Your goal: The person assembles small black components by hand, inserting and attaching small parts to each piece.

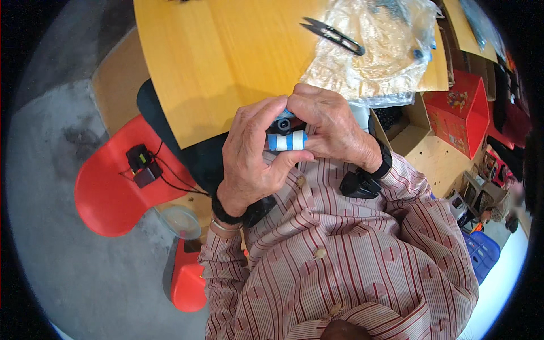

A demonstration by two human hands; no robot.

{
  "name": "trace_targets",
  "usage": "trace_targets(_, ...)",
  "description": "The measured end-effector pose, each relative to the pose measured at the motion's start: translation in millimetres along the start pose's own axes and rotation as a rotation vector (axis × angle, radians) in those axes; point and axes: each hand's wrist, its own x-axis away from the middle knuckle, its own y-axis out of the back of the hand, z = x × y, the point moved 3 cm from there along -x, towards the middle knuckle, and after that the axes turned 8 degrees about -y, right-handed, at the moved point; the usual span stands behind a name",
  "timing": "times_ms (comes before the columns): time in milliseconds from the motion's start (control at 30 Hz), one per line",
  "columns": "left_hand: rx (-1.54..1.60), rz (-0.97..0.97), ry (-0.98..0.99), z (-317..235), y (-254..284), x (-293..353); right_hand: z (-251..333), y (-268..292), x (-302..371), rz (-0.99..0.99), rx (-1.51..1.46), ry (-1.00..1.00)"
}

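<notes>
My left hand [249, 150] and my right hand [331, 122] meet over my lap, just off the near edge of the yellow wooden table [226, 62]. Between them sits a small cylinder banded in blue and white [288, 141], lying crosswise, with my left thumb under it and right fingers at its right end. Just above it a dark, round-ended piece with some blue [283, 122] shows between the fingers; whether the two are joined I cannot tell. Both hands have their fingers closed around these pieces. Farther off on the table lie black thread snips [333, 35].
A crumpled clear plastic bag [379, 68] spreads under the snips. Left stands a red chair [119, 181] bearing black devices with cables [144, 165], near a clear plastic bowl [180, 221]. An open cardboard box [411, 122] and a red box [459, 113] are at right.
</notes>
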Motion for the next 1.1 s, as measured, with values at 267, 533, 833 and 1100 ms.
trace_targets(267, -0.076, 0.231, 0.153, 22, 5, 0, -27, 65, 59, 0.045, 0.050, -0.297)
trace_targets(533, -0.199, 0.194, 0.182, 38, 19, -6, -112, 135, 168, 0.093, 0.121, -0.890)
trace_targets(833, -0.238, 0.210, 0.185, 40, 21, -10, -187, 174, 242, -0.253, 0.477, -0.909)
trace_targets(1100, -0.169, 0.218, 0.214, 44, 13, -35, -136, 200, 202, -1.007, 0.436, -0.813)
